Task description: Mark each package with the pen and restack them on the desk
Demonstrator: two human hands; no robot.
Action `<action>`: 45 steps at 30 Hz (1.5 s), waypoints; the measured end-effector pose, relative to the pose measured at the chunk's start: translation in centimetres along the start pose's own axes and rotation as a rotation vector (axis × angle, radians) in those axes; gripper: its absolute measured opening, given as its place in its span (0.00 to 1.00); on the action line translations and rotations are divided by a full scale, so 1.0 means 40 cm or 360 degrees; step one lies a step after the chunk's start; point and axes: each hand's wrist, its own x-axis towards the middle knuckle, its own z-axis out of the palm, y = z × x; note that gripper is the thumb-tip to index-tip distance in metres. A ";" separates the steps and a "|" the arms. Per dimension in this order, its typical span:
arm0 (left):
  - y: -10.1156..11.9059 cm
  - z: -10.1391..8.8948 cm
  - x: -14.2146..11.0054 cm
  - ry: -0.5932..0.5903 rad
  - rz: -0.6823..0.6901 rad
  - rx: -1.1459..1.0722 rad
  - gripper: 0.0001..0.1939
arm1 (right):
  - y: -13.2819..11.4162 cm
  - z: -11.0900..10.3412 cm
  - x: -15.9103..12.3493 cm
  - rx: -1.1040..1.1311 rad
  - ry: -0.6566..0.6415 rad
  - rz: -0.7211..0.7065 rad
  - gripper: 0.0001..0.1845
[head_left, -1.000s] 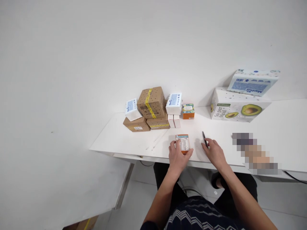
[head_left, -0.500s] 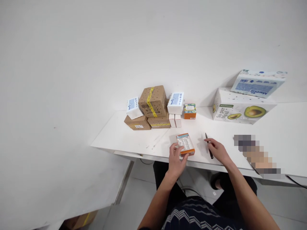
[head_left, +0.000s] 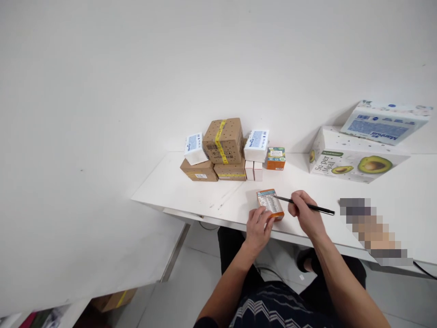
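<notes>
A small orange box point(head_left: 267, 200) with a white printed panel lies on the white table near its front edge. My left hand point(head_left: 258, 230) grips the box's near end, thumb and fingers bent over its edge. In my right hand point(head_left: 307, 216) is a black pen point(head_left: 321, 209), pinched between thumb and fingers. The pen is nearly level, its tip over the upper part of the printed panel. Whether the tip touches the panel I cannot tell.
Along the wall stand stacked cardboard boxes point(head_left: 222, 141), white Manhua packs point(head_left: 256, 140) and another orange box point(head_left: 276, 159). A large avocado-printed box point(head_left: 358, 157) with a Manhua pack point(head_left: 385, 123) on top stands at right. A pixelated object point(head_left: 373, 230) lies at the front right.
My right hand has taken up the pen from the table and brought it left to the orange box. The left hand has closed more firmly on the box's near end. The view has shifted slightly.
</notes>
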 end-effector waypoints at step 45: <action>-0.013 0.017 0.003 0.0169 0.0149 0.0003 0.10 | 0.065 0.119 0.068 -0.0823 -0.0238 -0.0422 0.11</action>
